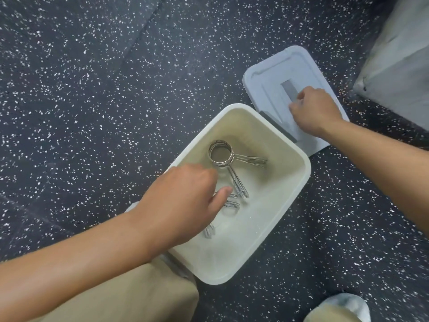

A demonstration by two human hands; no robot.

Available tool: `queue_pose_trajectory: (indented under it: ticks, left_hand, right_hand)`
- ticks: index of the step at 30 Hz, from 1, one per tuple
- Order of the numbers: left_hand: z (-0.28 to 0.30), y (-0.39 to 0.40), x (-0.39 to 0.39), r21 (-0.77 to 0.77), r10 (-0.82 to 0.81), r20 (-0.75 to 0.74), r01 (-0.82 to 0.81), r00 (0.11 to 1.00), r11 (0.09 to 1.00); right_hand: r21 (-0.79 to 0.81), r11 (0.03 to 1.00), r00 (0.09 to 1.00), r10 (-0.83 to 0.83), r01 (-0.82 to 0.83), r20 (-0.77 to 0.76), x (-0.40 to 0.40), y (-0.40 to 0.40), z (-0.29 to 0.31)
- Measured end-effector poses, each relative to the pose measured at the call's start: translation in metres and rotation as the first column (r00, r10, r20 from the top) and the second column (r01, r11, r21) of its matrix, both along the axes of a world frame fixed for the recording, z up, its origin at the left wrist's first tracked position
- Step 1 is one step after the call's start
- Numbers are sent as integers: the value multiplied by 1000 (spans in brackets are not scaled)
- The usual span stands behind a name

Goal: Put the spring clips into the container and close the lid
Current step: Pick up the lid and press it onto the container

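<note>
A white rectangular container (299, 180) stands open on the dark speckled floor. Inside it lies a metal spring clip (222, 156) with its coil up and handles spread. A second spring clip (231, 203) lies partly under my left hand (183, 198), whose fingers curl over it inside the container; whether they grip it is unclear. The pale blue-grey lid (267, 80) lies flat on the floor just beyond the container's far right corner. My right hand (313, 110) rests on the lid, fingers curled at its central grey handle recess.
A grey block or box (399, 56) stands at the upper right, close to the lid. My knee in beige trousers (130, 296) is at the bottom, touching the container's near side. A foot in a light shoe (343, 307) is at the bottom right.
</note>
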State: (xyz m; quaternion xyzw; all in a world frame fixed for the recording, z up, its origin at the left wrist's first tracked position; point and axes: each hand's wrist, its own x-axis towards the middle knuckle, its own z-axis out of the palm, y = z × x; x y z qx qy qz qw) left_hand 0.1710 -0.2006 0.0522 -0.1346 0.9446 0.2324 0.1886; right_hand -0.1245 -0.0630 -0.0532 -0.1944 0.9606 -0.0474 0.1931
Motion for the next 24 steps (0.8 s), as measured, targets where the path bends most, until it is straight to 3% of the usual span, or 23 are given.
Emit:
queue_pose_trajectory:
  ticks: [6,11,17,24]
  left_hand:
    - [-1,0,2,2,-5,-6,5,1000,1000]
    - [-3,-5,6,7,16,-8,-16,1000,1000]
    - [-5,-5,6,-4,16,0,-16,1000,1000]
    - [2,0,-7,12,7,-27,-7,1000,1000]
  right_hand:
    - [120,991,995,-56,66,-84,-11,0,-22]
    - [189,974,991,-118,127,-61,-19,-6,-23]
    - [327,944,996,71,-50,-52,-27,-5,-18]
    - [401,910,990,136,-106,-47,-41,5,17]
